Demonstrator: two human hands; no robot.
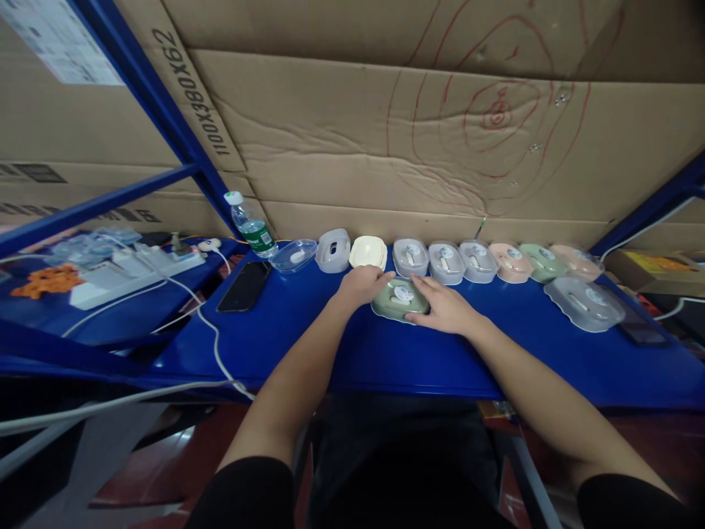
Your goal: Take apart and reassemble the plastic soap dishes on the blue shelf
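Observation:
A green plastic box with a clear lid (400,308) lies on the blue tabletop right in front of me, a round sticker and a small pale piece showing on it. My left hand (362,286) is closed at its back left corner, the fingers bent and partly hidden. Around its right side goes my right hand (449,305), fingers along the back edge and thumb at the front. Just behind my left hand stands a cream box (368,252) without a clear lid on it. A grey box (333,251) with a dark slot is left of that one.
Several lidded boxes (446,262) in grey, pink and green line the back. A clear lid (294,256), water bottle (252,226) and phone (244,286) lie left. At right are a large clear-lidded box (587,303) and a dark phone (642,327). White cables (217,345) cross the left edge.

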